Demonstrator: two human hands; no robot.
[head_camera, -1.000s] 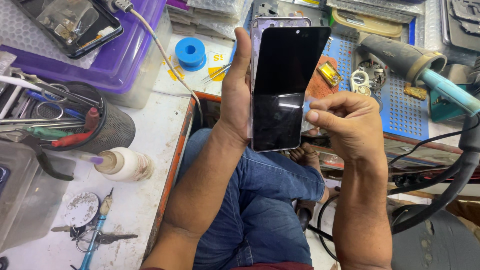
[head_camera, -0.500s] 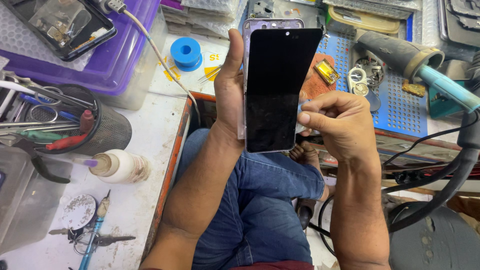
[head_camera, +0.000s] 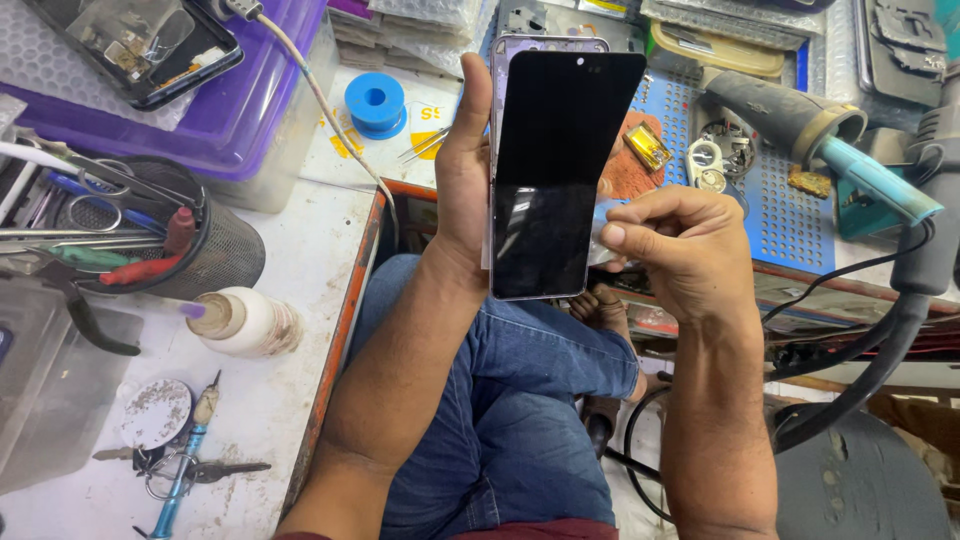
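Our left hand (head_camera: 465, 190) clamps the phone (head_camera: 530, 60) upright. Our right hand (head_camera: 680, 250) pinches the black screen's (head_camera: 560, 170) edge; we should lift gently, keeping it unbent.

black glossy phone screen (head_camera: 556, 170) held upright, lifted off frame

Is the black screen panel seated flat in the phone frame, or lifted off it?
Lifted. The screen panel angles away from the phone frame, held by the left hand, with the right hand at its edge.
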